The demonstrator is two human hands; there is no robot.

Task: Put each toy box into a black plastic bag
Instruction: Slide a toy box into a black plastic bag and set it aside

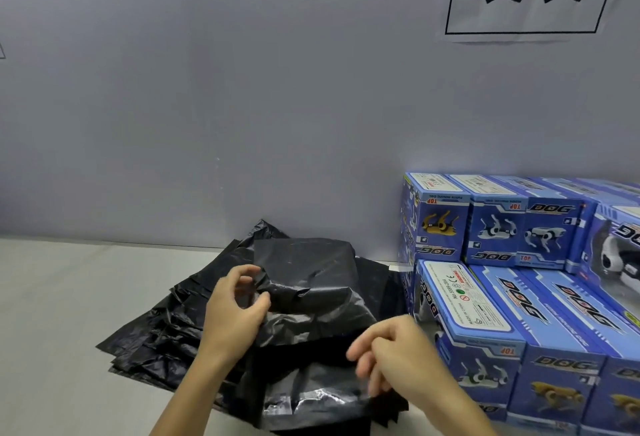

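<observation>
At frame centre we pinch filled black bag (pixel 304 283) with left hand (pixel 232 311); right hand (pixel 398 359) blurred, grip unclear; thin film could tear on box corner if tugged.

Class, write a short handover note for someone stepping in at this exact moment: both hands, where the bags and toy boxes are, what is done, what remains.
Left hand: pinches a fold of the top black bag.
Right hand: fingers curled over the bag's near part; whether its grip holds plastic is unclear.
The top bag bulges as if filled, on the black bag pile on the table.
Blue DOG toy boxes: stacked at right, unbagged.
Done: possibly one box bagged.
Left: the stacked boxes.
</observation>
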